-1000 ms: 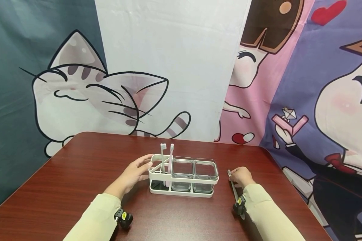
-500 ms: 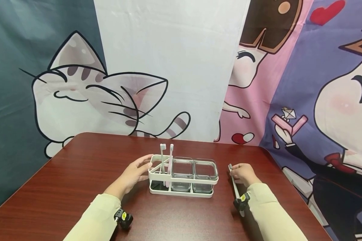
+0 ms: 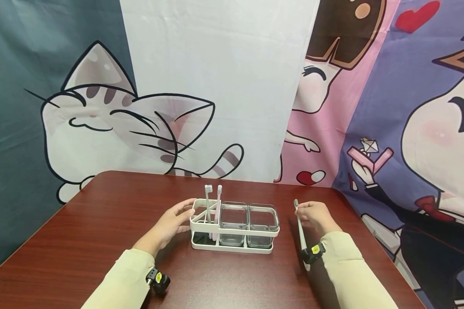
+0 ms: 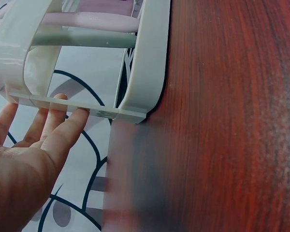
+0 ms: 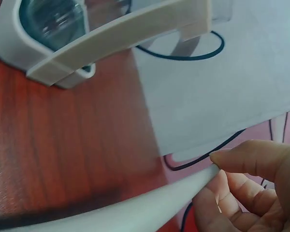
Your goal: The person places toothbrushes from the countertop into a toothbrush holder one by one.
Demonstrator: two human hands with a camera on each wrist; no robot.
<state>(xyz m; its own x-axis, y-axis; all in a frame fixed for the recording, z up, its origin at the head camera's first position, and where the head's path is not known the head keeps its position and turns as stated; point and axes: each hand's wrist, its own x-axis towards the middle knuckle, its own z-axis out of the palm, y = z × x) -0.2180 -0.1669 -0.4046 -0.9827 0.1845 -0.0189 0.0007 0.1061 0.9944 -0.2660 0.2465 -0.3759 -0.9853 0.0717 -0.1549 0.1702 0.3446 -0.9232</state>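
A white toothbrush holder [image 3: 236, 231] stands on the table. Two toothbrushes stand in its left section, a grey-green toothbrush [image 3: 208, 204] and a pink toothbrush [image 3: 218, 206]. My left hand [image 3: 170, 225] rests against the holder's left end; in the left wrist view its fairly straight fingers [image 4: 65, 135] touch the side post. With thumb and fingertips, my right hand [image 3: 313, 214] pinches a white toothbrush [image 3: 301, 236] near its head, right of the holder. The brush slants down toward me, its grey bristles at the top; the wrist camera partly covers the handle.
Two clear cups, the middle cup [image 3: 233, 214] and the right cup [image 3: 263, 216], sit in the holder. The reddish-brown table [image 3: 112, 214] ends at a cartoon-printed cloth [image 3: 224, 86] behind.
My right hand has moved up and away from me with the white toothbrush, whose head now stands higher. The left hand and the holder stay put.
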